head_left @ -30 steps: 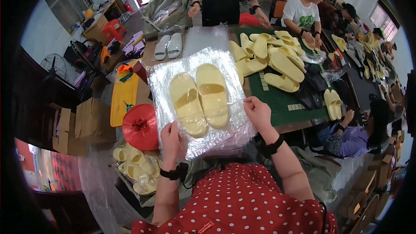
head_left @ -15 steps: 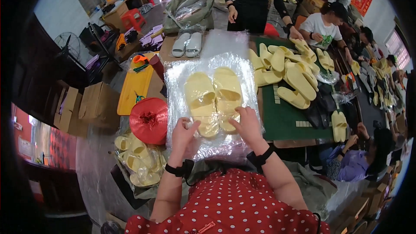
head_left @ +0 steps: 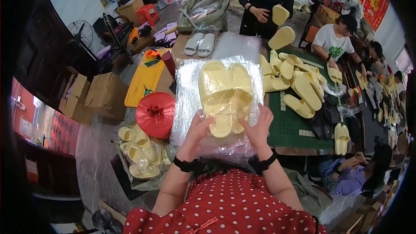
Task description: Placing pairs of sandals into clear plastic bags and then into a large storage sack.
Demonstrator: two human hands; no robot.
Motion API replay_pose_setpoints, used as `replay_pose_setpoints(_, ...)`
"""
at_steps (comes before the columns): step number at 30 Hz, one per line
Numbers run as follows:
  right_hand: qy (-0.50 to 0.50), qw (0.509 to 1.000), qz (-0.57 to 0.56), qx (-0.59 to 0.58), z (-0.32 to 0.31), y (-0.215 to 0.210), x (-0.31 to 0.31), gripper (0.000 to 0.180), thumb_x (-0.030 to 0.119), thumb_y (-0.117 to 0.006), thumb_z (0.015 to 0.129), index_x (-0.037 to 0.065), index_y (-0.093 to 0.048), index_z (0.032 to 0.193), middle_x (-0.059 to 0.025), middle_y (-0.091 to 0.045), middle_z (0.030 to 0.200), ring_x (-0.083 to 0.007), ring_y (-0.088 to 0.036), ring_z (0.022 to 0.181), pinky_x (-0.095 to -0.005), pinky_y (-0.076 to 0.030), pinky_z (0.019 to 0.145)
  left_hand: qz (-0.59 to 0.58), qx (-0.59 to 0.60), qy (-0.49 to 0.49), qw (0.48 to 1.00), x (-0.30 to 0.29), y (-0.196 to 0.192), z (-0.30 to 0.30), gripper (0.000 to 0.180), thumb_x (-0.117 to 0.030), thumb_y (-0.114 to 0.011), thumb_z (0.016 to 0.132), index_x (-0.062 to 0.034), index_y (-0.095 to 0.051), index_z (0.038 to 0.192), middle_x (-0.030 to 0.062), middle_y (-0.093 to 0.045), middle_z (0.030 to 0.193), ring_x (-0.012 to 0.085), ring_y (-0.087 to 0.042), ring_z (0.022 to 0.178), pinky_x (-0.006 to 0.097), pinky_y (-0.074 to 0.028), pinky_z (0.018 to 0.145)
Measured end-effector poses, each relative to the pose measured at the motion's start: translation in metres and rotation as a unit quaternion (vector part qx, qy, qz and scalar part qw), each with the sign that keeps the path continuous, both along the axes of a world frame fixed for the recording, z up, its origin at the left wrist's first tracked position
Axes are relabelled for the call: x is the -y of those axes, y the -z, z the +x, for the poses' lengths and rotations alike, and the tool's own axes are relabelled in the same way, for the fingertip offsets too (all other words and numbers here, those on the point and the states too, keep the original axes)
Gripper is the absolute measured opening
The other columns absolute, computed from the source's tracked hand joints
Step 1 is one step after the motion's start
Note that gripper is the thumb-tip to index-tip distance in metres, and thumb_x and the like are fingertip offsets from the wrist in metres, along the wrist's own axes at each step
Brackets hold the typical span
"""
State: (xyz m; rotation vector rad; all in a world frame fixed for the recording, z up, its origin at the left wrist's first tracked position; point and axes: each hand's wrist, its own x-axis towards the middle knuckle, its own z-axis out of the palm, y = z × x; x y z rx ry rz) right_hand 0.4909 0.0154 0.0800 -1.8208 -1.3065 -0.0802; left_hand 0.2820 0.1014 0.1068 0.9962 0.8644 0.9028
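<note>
A pair of pale yellow slippers (head_left: 226, 99) in a clear plastic bag lies on a stack of shiny clear bags (head_left: 185, 93) in front of me. The slippers are side by side, pressed close together. My left hand (head_left: 197, 132) grips the near left side of the bagged pair. From the near right side, my right hand (head_left: 259, 131) holds the same pair, its thumb against the slipper. Some fingertips are hidden by the bag and slippers.
A red twine roll (head_left: 154, 115) stands left, above a bag of yellow slippers (head_left: 141, 151). Loose yellow slippers (head_left: 299, 82) pile on the green mat (head_left: 281, 134) at right. White slippers (head_left: 199, 44) lie beyond. A person in black (head_left: 264, 0) holds a slipper across the table; others sit right.
The two bagged slippers have come closer together, and my hands have closed in on their sides. The person in black has lifted a slipper; another slipper appears above the pile.
</note>
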Motion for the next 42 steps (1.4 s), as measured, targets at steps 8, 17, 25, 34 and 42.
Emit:
replay_pose_setpoints(8,-0.168,0.858,-0.058,-0.482,-0.007,-0.055,0.022,0.038,0.008,-0.070,0.085,-0.003,-0.059,0.120,-0.0082,-0.067,0.101,-0.0167,-0.062,0.097,-0.0292,-0.050,0.085,-0.053,0.204,0.116,0.971,0.028,-0.004,-0.020,0.063,-0.010,-0.063,0.088,-0.0009,-0.035,0.144,0.0116,-0.054,0.132,0.0210,-0.057,0.117,0.034,-0.048,0.099)
replay_pose_setpoints(17,-0.250,0.866,-0.198,-0.386,-0.077,-0.019,0.019,0.047,0.007,-0.073,0.082,0.000,-0.052,0.123,-0.0095,-0.060,0.112,-0.0160,-0.055,0.103,-0.0305,-0.047,0.086,0.025,0.157,-0.041,0.986,0.066,-0.004,-0.087,0.070,-0.008,-0.069,0.084,-0.0032,-0.034,0.145,0.0075,-0.052,0.132,0.0168,-0.052,0.118,0.033,-0.045,0.099)
replay_pose_setpoints(25,-0.197,0.949,-0.090,-0.229,-0.088,-0.025,-0.023,0.030,0.010,-0.066,0.087,0.004,-0.062,0.116,-0.0036,-0.063,0.094,-0.0123,-0.056,0.084,-0.0273,-0.044,0.073,-0.013,0.106,-0.404,0.908,0.075,0.084,-0.341,0.048,-0.012,-0.062,0.092,0.0004,-0.045,0.135,0.0120,-0.059,0.123,0.0246,-0.062,0.107,0.039,-0.053,0.090)
replay_pose_setpoints(34,-0.039,0.979,-0.078,-0.182,-0.067,0.002,-0.015,0.026,0.017,-0.065,0.091,0.002,-0.063,0.112,-0.0028,-0.061,0.094,-0.0118,-0.054,0.084,-0.0257,-0.042,0.073,-0.311,0.014,-0.411,0.857,0.065,0.257,-0.411,0.038,-0.016,-0.061,0.087,-0.0005,-0.054,0.121,0.0159,-0.062,0.111,0.0343,-0.063,0.098,0.052,-0.053,0.083)
replay_pose_setpoints(42,-0.024,0.986,-0.121,-0.108,-0.076,0.017,-0.004,0.028,0.009,-0.068,0.082,0.001,-0.062,0.108,-0.0136,-0.060,0.104,-0.0276,-0.057,0.098,-0.0367,-0.048,0.087,-0.149,-0.144,-0.249,0.946,0.062,0.293,-0.438,0.039,-0.027,-0.052,0.092,-0.0014,-0.054,0.122,0.0155,-0.059,0.116,0.0328,-0.060,0.105,0.051,-0.052,0.088)
